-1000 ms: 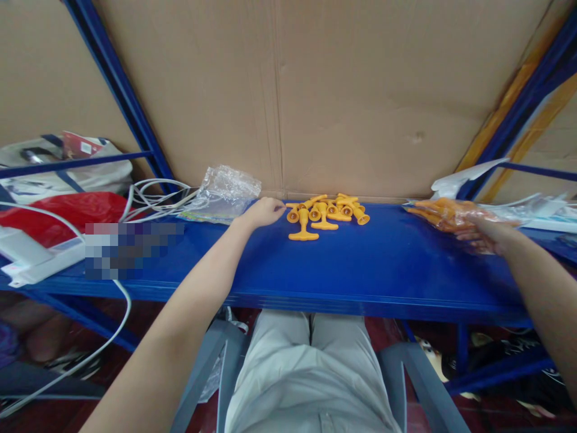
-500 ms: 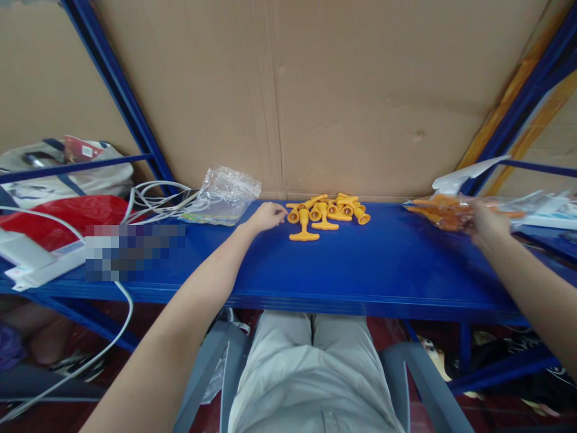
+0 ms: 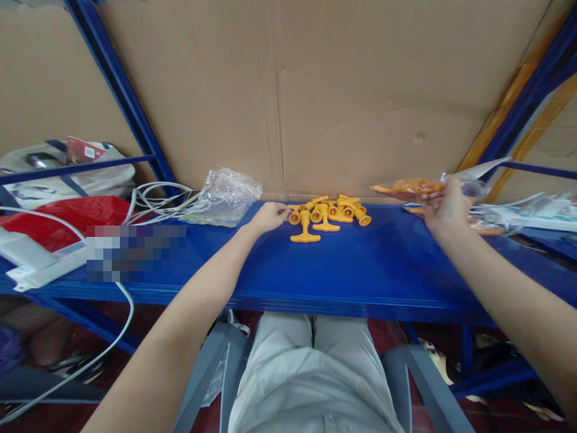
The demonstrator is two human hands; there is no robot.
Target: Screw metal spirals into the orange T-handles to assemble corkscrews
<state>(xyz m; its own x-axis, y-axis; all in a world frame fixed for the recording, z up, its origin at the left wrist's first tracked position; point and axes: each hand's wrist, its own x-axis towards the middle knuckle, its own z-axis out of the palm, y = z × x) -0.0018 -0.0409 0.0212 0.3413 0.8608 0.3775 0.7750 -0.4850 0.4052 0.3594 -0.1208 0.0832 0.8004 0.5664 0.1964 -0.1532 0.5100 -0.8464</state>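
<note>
A pile of yellow T-shaped handles with round sockets lies at the back middle of the blue tabletop. My left hand rests at the pile's left edge, fingers curled together with the tips against the nearest handle; whether they pinch anything is hidden. On the right, my right hand grips a clear plastic bag of orange-yellow handles, raised above the table. Below it, another clear bag with similar orange pieces lies on the tabletop, partly covered by my wrist.
An empty clear bag lies left of my left hand, near white cables. Farther left are a red bag, a white power strip and a cloth bag. Cardboard stands behind; a blue post rises left.
My right hand has lifted a bag of handles from the right side and brought it leftward and up, leaving another bag beneath. My left hand has hardly moved.
</note>
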